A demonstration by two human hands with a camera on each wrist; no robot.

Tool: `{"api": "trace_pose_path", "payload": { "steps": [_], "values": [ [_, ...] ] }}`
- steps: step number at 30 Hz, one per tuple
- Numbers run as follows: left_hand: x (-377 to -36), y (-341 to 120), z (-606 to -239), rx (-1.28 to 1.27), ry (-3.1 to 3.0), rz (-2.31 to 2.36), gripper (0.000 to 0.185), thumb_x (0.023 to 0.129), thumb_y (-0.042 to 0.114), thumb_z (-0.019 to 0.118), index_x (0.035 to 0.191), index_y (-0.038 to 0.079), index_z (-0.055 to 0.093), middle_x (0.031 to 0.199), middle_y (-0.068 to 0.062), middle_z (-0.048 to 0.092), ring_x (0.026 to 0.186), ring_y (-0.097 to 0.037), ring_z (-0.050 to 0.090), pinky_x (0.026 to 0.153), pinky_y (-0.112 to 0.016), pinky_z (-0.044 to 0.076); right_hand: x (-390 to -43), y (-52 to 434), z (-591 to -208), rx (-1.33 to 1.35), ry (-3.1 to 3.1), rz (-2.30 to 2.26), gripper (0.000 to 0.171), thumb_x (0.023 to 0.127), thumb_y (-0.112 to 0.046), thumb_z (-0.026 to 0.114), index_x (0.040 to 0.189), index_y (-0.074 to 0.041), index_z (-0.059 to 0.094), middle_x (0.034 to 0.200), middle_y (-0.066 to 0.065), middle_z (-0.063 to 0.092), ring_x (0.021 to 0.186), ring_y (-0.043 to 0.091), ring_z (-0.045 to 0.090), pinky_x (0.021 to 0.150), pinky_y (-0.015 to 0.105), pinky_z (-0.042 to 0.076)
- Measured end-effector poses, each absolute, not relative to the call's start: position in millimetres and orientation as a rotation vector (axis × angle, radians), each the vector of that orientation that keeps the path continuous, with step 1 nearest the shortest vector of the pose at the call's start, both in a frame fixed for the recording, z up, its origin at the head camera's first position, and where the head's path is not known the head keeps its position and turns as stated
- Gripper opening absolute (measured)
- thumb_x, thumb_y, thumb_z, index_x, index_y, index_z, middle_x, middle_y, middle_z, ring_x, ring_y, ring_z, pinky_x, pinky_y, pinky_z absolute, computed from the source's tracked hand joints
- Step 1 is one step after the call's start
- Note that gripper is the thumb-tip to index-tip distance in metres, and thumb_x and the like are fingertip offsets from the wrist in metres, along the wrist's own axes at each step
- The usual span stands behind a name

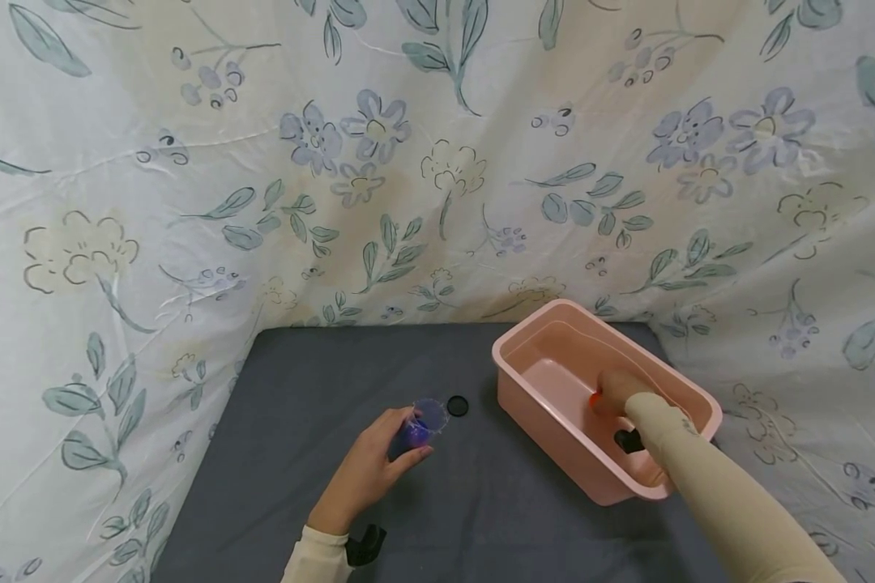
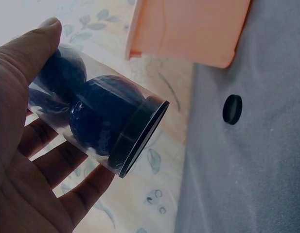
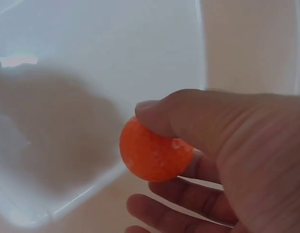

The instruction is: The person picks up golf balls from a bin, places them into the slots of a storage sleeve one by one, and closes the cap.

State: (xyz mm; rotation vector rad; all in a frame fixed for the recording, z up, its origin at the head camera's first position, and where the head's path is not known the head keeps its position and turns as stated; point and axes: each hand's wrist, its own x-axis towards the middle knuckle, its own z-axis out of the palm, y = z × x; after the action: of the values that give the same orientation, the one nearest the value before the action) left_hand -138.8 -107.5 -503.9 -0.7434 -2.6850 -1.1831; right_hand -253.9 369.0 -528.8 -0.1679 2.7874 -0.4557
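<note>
My left hand (image 1: 372, 461) grips a clear plastic cylinder (image 1: 430, 417) over the dark cloth, thumb on one side and fingers on the other. Dark blue balls (image 2: 106, 114) sit inside it, and a black cap (image 2: 140, 136) closes one end. Inside the pink bin, my right hand (image 1: 616, 394) pinches an orange ball (image 3: 156, 150) between thumb and fingers, above the bin's floor. In the head view most of that ball is hidden behind the hand.
The pink rectangular bin (image 1: 521, 385) stands at an angle on the right of the dark cloth (image 1: 299, 380). A loose black round cap (image 1: 458, 406) lies on the cloth between cylinder and bin. Floral fabric (image 1: 408, 162) hangs behind and along both sides.
</note>
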Motion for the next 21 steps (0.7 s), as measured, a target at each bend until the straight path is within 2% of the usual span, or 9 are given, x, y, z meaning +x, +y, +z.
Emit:
{"api": "trace_pose_path", "payload": {
  "steps": [11, 21],
  "values": [
    [-140, -107, -505, -0.745, -2.692, -1.194, 0.055, 0.094, 0.047, 0.073, 0.141, 0.022, 0.059, 0.131, 0.002, 0.066, 0.113, -0.011, 0.067, 0.096, -0.04, 0.059, -244, 359, -506, -0.129, 2.793, -0.625, 0.021, 0.082, -0.021, 0.08, 0.089, -0.005, 0.068, 0.081, 0.006, 0.064, 0.072, 0.02, 0.056, 0.066, 0.032, 0.046],
    [-140, -104, -504, -0.752, -2.681, -1.181, 0.055, 0.094, 0.049, 0.073, 0.14, 0.023, 0.059, 0.13, 0.004, 0.066, 0.113, -0.009, 0.067, 0.098, -0.041, 0.059, -233, 338, -475, -0.215, 2.858, -0.808, 0.02, 0.088, -0.018, 0.08, 0.097, -0.003, 0.069, 0.086, 0.007, 0.065, 0.074, 0.021, 0.054, 0.067, 0.032, 0.044]
  ]
}}
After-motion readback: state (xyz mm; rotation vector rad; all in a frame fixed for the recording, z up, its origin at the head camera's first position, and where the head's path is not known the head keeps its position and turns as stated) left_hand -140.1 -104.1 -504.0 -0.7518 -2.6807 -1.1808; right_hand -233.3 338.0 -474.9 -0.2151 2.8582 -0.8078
